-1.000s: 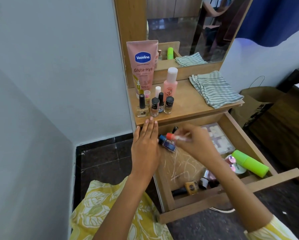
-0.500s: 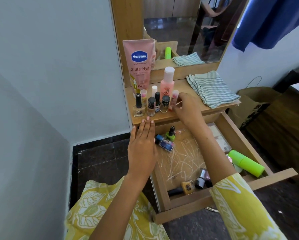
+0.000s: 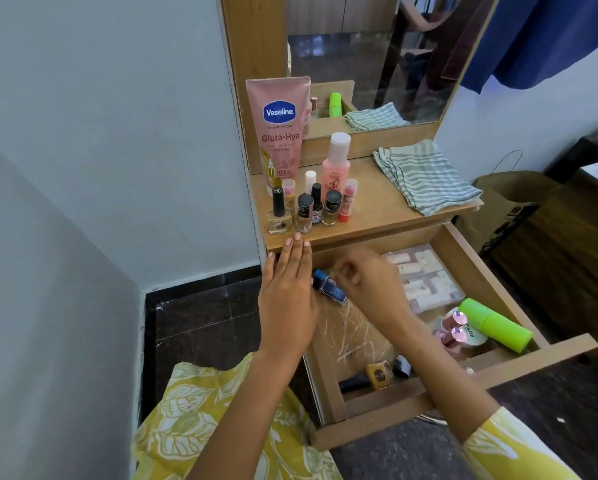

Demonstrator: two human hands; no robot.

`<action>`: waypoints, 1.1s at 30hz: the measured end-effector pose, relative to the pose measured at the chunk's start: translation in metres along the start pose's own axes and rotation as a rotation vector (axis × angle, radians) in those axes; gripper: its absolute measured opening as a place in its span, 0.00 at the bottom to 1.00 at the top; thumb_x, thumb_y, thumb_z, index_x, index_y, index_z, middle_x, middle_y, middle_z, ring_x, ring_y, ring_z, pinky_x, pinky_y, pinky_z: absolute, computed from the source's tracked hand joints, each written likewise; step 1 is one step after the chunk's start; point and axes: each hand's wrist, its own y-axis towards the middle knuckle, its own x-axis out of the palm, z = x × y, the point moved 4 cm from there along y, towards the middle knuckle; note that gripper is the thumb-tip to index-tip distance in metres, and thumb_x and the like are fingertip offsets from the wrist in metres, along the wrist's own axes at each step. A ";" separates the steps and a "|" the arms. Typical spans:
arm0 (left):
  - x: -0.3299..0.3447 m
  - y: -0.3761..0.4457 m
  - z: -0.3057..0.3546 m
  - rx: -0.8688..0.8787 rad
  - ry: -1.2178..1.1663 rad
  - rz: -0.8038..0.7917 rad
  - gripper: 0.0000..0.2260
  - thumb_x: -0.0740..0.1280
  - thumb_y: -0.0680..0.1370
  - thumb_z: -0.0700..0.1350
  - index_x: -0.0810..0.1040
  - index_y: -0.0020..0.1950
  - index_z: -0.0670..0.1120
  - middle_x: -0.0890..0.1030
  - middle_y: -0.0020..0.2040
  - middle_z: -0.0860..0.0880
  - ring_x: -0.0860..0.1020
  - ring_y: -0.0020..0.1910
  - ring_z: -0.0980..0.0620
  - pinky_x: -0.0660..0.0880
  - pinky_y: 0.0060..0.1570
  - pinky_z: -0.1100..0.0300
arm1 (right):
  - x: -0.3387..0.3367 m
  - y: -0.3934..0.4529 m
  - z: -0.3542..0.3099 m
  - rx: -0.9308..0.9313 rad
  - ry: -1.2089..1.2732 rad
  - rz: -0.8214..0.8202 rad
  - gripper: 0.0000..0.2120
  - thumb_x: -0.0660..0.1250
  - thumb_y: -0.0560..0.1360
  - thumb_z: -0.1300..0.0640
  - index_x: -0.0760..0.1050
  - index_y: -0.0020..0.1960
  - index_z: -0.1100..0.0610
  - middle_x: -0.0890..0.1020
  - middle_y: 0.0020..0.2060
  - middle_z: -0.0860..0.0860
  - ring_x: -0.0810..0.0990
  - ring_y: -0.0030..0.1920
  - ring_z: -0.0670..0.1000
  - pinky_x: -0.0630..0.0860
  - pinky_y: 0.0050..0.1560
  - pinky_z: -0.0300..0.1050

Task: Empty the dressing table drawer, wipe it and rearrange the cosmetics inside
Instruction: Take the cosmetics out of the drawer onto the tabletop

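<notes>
The wooden drawer (image 3: 483, 271) stands pulled out below the dressing table top (image 3: 377, 209). My left hand (image 3: 287, 292) lies flat with straight fingers on the drawer's left edge, fingertips at the top's front edge. My right hand (image 3: 370, 282) is blurred, fingers curled, low in the drawer's back left corner, beside a blue nail polish bottle (image 3: 328, 288). What it holds is hidden. A yellow nail polish bottle (image 3: 377, 374), a green tube (image 3: 495, 325), a white jar (image 3: 472, 336) and a clear nail box (image 3: 425, 282) lie in the drawer.
On the top stand a pink Vaseline tube (image 3: 278, 129), a pink bottle (image 3: 335, 168), several nail polish bottles (image 3: 304, 213) and a red-based lip balm (image 3: 348, 200). A striped cloth (image 3: 425, 174) lies folded at the right. A paper bag (image 3: 509, 202) sits on the floor.
My right hand set the lip balm upright beside the nail polish bottles on the top, then dropped back into the drawer's back left corner, covering the green nail polish bottle. My left hand stayed put.
</notes>
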 end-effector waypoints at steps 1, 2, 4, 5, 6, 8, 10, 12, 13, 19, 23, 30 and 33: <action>0.000 0.000 0.000 0.000 0.001 0.000 0.26 0.70 0.73 0.39 0.69 0.70 0.41 0.69 0.70 0.44 0.66 0.70 0.47 0.60 0.69 0.48 | 0.013 -0.004 -0.001 -0.023 -0.116 -0.165 0.08 0.68 0.74 0.55 0.76 0.53 0.53 0.78 0.48 0.48 0.78 0.47 0.47 0.78 0.45 0.46; -0.001 0.000 0.000 0.002 0.000 0.003 0.26 0.70 0.73 0.39 0.69 0.70 0.41 0.69 0.70 0.44 0.67 0.70 0.47 0.61 0.69 0.48 | 0.024 -0.006 0.001 -0.042 -0.220 -0.297 0.14 0.66 0.75 0.54 0.74 0.60 0.53 0.77 0.54 0.50 0.78 0.52 0.51 0.78 0.48 0.48; -0.002 0.000 0.001 0.004 -0.002 0.007 0.25 0.69 0.73 0.39 0.69 0.70 0.41 0.69 0.70 0.43 0.67 0.70 0.47 0.62 0.69 0.47 | 0.035 -0.006 -0.003 -0.062 -0.322 -0.402 0.19 0.63 0.77 0.54 0.69 0.67 0.54 0.75 0.61 0.53 0.78 0.55 0.55 0.78 0.49 0.49; -0.002 0.000 0.001 0.005 -0.002 0.009 0.25 0.70 0.73 0.39 0.69 0.70 0.41 0.70 0.70 0.43 0.67 0.70 0.47 0.62 0.68 0.47 | 0.039 -0.005 -0.006 -0.079 -0.350 -0.404 0.18 0.62 0.78 0.55 0.69 0.67 0.55 0.75 0.62 0.53 0.78 0.55 0.55 0.77 0.48 0.48; -0.003 0.000 0.001 0.004 -0.001 0.011 0.25 0.70 0.73 0.39 0.69 0.69 0.41 0.70 0.70 0.43 0.67 0.70 0.47 0.62 0.68 0.47 | 0.041 -0.004 -0.010 -0.094 -0.371 -0.399 0.17 0.62 0.78 0.55 0.69 0.66 0.56 0.74 0.62 0.54 0.79 0.54 0.55 0.77 0.46 0.47; -0.003 0.000 0.002 0.000 -0.003 0.009 0.25 0.69 0.74 0.40 0.69 0.70 0.41 0.70 0.70 0.44 0.67 0.70 0.47 0.63 0.68 0.46 | 0.044 -0.002 -0.013 -0.087 -0.394 -0.387 0.16 0.61 0.79 0.56 0.69 0.66 0.57 0.74 0.61 0.55 0.79 0.53 0.56 0.77 0.45 0.46; -0.003 0.001 0.002 -0.004 -0.005 0.000 0.25 0.69 0.74 0.40 0.69 0.70 0.41 0.69 0.70 0.44 0.67 0.70 0.47 0.63 0.69 0.46 | 0.044 -0.001 -0.012 -0.029 -0.393 -0.388 0.15 0.61 0.79 0.58 0.69 0.66 0.59 0.74 0.60 0.57 0.79 0.54 0.56 0.77 0.47 0.47; -0.002 0.001 0.001 -0.007 -0.006 -0.010 0.25 0.69 0.74 0.39 0.68 0.70 0.41 0.69 0.70 0.44 0.66 0.70 0.48 0.63 0.69 0.47 | 0.044 -0.002 -0.011 0.020 -0.395 -0.388 0.15 0.61 0.79 0.60 0.70 0.65 0.60 0.74 0.60 0.57 0.79 0.52 0.56 0.77 0.47 0.46; -0.003 0.001 0.001 -0.006 -0.004 -0.015 0.25 0.68 0.74 0.40 0.68 0.70 0.41 0.69 0.70 0.44 0.66 0.71 0.48 0.63 0.69 0.47 | 0.044 -0.003 -0.010 0.030 -0.405 -0.385 0.15 0.61 0.78 0.61 0.71 0.64 0.60 0.74 0.60 0.57 0.79 0.52 0.55 0.77 0.46 0.46; -0.001 0.001 0.001 0.002 0.000 0.002 0.25 0.70 0.73 0.39 0.69 0.70 0.41 0.69 0.70 0.44 0.67 0.70 0.47 0.63 0.68 0.47 | 0.031 -0.007 0.006 0.138 -0.270 -0.420 0.13 0.66 0.75 0.61 0.75 0.59 0.57 0.81 0.51 0.54 0.81 0.48 0.53 0.79 0.48 0.46; 0.000 0.002 0.001 0.004 0.029 0.015 0.28 0.74 0.70 0.38 0.70 0.69 0.41 0.71 0.69 0.44 0.69 0.69 0.47 0.64 0.67 0.47 | -0.028 0.007 0.015 0.264 0.275 0.016 0.09 0.72 0.71 0.60 0.78 0.51 0.55 0.81 0.44 0.48 0.79 0.44 0.45 0.77 0.46 0.38; -0.001 0.001 0.001 -0.003 0.029 0.036 0.26 0.73 0.70 0.40 0.72 0.67 0.40 0.73 0.67 0.43 0.70 0.67 0.46 0.65 0.66 0.46 | -0.053 0.037 0.016 0.297 0.531 0.463 0.13 0.73 0.70 0.65 0.78 0.54 0.58 0.80 0.45 0.46 0.77 0.44 0.36 0.72 0.45 0.23; -0.001 0.002 0.001 -0.003 0.021 0.034 0.27 0.73 0.69 0.39 0.72 0.67 0.40 0.73 0.67 0.43 0.70 0.67 0.46 0.64 0.66 0.46 | -0.042 0.048 0.017 0.303 0.524 0.465 0.14 0.73 0.70 0.67 0.78 0.55 0.61 0.80 0.48 0.51 0.76 0.45 0.38 0.69 0.41 0.20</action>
